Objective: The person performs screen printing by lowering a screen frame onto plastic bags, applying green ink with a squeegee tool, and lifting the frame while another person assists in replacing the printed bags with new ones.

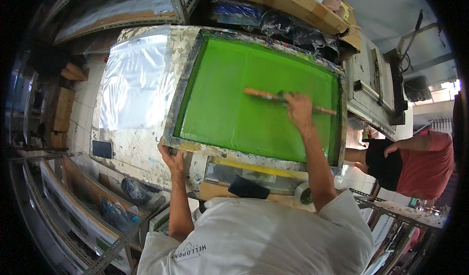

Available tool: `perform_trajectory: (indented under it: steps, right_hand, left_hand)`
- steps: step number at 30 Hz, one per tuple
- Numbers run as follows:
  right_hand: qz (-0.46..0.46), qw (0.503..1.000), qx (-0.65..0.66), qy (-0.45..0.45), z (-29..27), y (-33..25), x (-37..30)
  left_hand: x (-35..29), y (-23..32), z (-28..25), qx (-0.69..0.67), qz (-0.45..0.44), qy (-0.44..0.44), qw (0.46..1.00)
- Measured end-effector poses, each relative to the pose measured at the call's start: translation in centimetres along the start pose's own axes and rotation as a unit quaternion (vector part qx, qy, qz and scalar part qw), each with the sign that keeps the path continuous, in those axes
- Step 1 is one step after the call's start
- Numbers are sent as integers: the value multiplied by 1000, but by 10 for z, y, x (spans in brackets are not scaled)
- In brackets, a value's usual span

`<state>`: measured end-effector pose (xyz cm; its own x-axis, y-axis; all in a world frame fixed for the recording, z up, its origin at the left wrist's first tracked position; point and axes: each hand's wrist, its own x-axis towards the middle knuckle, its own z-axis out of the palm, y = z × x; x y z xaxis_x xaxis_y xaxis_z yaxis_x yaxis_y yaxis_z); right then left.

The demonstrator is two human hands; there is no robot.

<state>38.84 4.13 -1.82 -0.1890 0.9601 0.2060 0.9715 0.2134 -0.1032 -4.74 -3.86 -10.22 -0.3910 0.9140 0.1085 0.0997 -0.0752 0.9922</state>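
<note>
A screen printing frame (181, 145) with paint-stained edges and a bright green mesh (220, 99) lies on the worktable (127, 148). My right hand (299, 111) is closed around a long squeegee (261, 95) with a wood-coloured handle, over the right half of the mesh. The squeegee runs slantwise, its left end a little farther from me; whether its blade touches the mesh I cannot tell. At the frame's near left corner, my left hand (172, 159) grips the edge, with part of its fingers hidden.
Clear plastic sheeting (137, 79) and a small dark flat rectangle (102, 149) lie left of the frame. Nearer me are a black rectangular object (248, 187) and a roll of tape (304, 195). A cardboard box (288, 4) stands behind; a person in a red shirt (425, 165) is at right.
</note>
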Motion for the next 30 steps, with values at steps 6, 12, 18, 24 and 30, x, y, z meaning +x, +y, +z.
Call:
perform_trajectory:
  steps: [6,12,18,24,30]
  right_hand:
    - [39,994,85,-64,-67,-80,-100]
    - [74,974,192,-94,-81,-67,-102]
    - [77,980,93,-156,-28,-66,-118]
    - [139,978,110,-109,13,-49,-85]
    - [106,991,84,-23,57,16,-5]
  left_hand:
    - [0,-13,-8,18,27,-23,999]
    - [5,2,-2,48,109,-7,993]
    - [6,1,-13,199,137,-2,970]
    - [8,8,-12,261,162,0,952]
    - [10,12,-11,292,185,9,938]
